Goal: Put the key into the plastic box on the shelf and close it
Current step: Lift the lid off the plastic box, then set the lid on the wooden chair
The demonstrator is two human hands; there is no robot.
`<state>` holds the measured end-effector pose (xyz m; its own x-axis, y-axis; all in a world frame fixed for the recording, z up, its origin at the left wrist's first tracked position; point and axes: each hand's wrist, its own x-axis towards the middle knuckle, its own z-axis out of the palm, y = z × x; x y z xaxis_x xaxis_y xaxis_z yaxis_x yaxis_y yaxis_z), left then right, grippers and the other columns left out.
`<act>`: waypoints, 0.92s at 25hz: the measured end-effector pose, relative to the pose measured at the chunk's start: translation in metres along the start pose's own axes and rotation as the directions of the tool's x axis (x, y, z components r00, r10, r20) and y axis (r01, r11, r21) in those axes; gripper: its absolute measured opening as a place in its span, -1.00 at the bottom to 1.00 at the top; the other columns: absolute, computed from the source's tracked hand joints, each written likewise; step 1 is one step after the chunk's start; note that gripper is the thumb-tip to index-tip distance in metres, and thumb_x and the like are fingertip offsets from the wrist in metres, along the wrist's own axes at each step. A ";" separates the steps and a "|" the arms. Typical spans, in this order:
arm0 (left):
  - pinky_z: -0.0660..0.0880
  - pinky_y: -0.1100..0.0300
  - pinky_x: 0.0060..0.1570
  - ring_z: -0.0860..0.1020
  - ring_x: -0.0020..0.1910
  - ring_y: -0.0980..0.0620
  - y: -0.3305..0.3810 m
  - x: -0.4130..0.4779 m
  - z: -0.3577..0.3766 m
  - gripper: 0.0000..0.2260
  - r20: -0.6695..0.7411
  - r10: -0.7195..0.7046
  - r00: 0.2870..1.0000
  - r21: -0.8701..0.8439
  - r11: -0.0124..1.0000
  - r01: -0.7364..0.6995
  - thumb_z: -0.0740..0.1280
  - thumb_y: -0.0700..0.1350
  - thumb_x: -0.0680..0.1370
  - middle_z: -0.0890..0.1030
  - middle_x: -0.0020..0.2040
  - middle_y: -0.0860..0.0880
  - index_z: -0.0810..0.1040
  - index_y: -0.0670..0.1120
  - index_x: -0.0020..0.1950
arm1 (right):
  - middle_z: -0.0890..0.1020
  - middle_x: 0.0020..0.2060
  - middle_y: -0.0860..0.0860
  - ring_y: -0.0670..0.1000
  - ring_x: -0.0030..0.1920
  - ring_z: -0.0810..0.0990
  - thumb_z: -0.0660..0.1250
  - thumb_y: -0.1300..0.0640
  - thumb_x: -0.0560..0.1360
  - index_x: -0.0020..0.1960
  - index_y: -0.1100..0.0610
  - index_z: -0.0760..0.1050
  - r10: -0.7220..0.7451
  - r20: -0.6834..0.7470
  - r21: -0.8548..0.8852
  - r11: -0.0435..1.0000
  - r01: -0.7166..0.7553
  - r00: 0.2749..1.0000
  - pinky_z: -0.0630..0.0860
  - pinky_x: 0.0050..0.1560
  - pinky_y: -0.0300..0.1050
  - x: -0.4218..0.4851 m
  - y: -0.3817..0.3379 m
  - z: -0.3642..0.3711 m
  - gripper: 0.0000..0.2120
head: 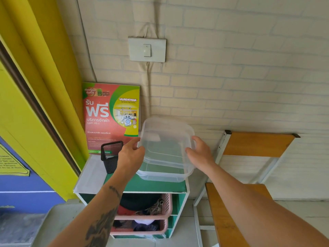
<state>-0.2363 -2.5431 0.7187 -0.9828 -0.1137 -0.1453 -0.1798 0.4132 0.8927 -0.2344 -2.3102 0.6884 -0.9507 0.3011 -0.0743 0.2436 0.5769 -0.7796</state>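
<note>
Mesh pen cup [110, 156] sits at the shelf's [142, 186] left, clear of the work. Left hand [130, 154] pinches the lid [166, 138] at its left edge, thumb on top, fingers curled under. Lid is tilted, far side up, over the clear plastic box [160, 172] on the shelf top, likely being lined up. Right hand [199, 151] grips the right edge, fingers wrapped. Key not visible; can't tell if it's inside
</note>
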 end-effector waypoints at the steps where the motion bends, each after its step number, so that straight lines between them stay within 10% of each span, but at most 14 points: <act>1: 0.56 0.05 -0.02 0.63 -0.07 -0.06 0.003 -0.001 0.001 -0.56 -0.013 0.002 1.000 -0.011 1.000 -0.002 0.23 -0.16 0.45 0.66 0.00 0.00 0.55 0.03 0.32 | 0.39 0.48 0.06 0.11 0.43 0.38 0.29 0.16 0.56 0.54 0.08 0.23 -0.020 -0.022 0.006 1.000 0.021 1.000 0.39 0.38 0.05 -0.001 0.001 -0.004 -0.43; 11: 0.39 0.45 -0.53 0.60 -0.26 0.09 0.059 -0.022 0.110 -0.55 0.126 0.157 0.979 -0.025 0.988 -0.155 0.28 -0.27 0.48 0.64 0.09 -0.02 0.51 0.00 0.35 | 0.41 0.47 0.00 0.01 0.46 0.37 0.30 0.27 0.56 0.54 0.07 0.27 -0.055 -0.290 0.094 0.992 0.085 0.956 0.42 0.33 -0.15 -0.037 0.075 -0.128 -0.43; 23: 0.52 0.26 -0.06 0.62 0.06 -0.02 0.035 -0.079 0.381 -0.56 0.482 -0.160 0.861 0.299 0.954 0.010 0.28 -0.18 0.43 0.64 0.20 0.04 0.58 0.02 0.30 | 0.40 0.48 0.01 0.06 0.45 0.39 0.28 0.22 0.52 0.54 0.02 0.23 0.305 -0.160 -0.047 0.947 -0.316 0.939 0.40 0.36 0.00 -0.046 0.337 -0.233 -0.39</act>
<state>-0.1808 -2.1751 0.5991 -0.8378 0.2711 -0.4739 -0.1941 0.6634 0.7226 -0.0641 -1.9522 0.5737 -0.7873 0.5804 -0.2083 0.5405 0.4870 -0.6860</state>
